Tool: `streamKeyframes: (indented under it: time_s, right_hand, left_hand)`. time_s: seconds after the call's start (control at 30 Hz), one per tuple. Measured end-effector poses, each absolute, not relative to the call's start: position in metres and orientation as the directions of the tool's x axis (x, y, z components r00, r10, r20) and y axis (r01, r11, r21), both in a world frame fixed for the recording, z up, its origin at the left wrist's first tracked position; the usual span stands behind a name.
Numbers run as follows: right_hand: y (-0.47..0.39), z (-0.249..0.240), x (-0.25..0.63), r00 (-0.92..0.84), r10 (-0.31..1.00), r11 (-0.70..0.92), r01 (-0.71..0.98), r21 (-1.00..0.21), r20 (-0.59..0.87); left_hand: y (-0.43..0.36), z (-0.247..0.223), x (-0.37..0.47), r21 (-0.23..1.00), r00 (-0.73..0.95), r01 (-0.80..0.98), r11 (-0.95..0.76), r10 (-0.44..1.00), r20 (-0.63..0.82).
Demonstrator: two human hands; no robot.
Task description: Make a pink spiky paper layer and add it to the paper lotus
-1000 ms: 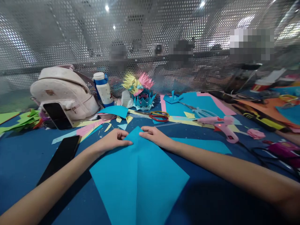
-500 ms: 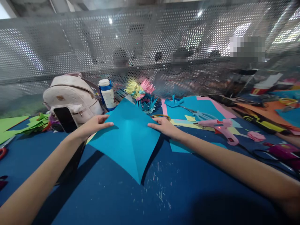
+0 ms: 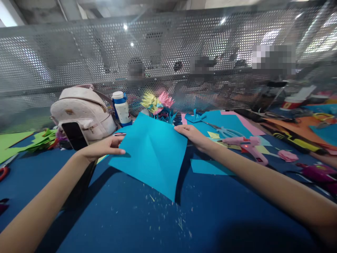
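A square sheet of blue paper point(image 3: 151, 151) is held up over the table in front of me, with a faint crease across its middle. My left hand point(image 3: 109, 147) is at its left edge, thumb on the near face and fingertips partly hidden by the edge. At the upper right corner my right hand point(image 3: 192, 134) pinches the sheet; some of its fingers are hidden behind the paper. Behind the sheet stand yellow, pink and blue folded paper flowers point(image 3: 165, 100), the blue one partly covered.
A white backpack point(image 3: 79, 105) with a phone point(image 3: 74, 136) leaning on it stands left, beside a bottle point(image 3: 121, 110). Rightward lie scissors point(image 3: 228, 131), a pink glue gun point(image 3: 249, 144), a blue paper strip point(image 3: 210, 167) and a pink paper flower point(image 3: 288, 155). Perforated metal panel point(image 3: 163, 45) behind.
The blue sheet has turned in my hands, its lower corner swinging to the right. My right hand has shifted right and slightly up; my left hand has moved slightly down and left.
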State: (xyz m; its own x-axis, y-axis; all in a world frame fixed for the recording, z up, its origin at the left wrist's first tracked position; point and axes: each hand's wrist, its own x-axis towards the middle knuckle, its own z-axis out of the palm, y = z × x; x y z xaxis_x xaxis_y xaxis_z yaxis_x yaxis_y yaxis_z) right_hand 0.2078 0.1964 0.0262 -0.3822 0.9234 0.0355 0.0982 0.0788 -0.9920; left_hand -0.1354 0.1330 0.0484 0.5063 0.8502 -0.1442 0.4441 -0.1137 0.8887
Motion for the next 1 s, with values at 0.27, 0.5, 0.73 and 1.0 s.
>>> streamKeyframes:
  time_s: [0.27, 0.5, 0.73, 1.0]
  right_hand:
    - [0.193, 0.031, 0.207, -0.558, 0.825, 0.314, 0.316, -0.895, 0.092]
    - [0.194, 0.031, 0.211, -0.612, 0.739, 0.625, 0.468, -0.624, 0.282]
    - [0.171, 0.031, 0.206, -0.730, 0.626, 0.780, 0.580, -0.236, 0.274]
    - [0.169, 0.027, 0.203, -0.721, 0.625, 0.778, 0.604, -0.171, 0.298]
  left_hand:
    - [0.125, 0.032, -0.101, 0.943, 0.507, 0.333, 0.023, 0.838, -0.199]
    - [0.126, 0.003, -0.087, 0.956, 0.435, 0.288, 0.063, 0.880, -0.189]
    - [0.121, -0.006, -0.075, 0.886, 0.308, 0.422, -0.193, 0.950, 0.060]
    - [0.059, -0.016, -0.018, 0.111, 0.705, 0.563, -0.819, 0.546, 0.452]
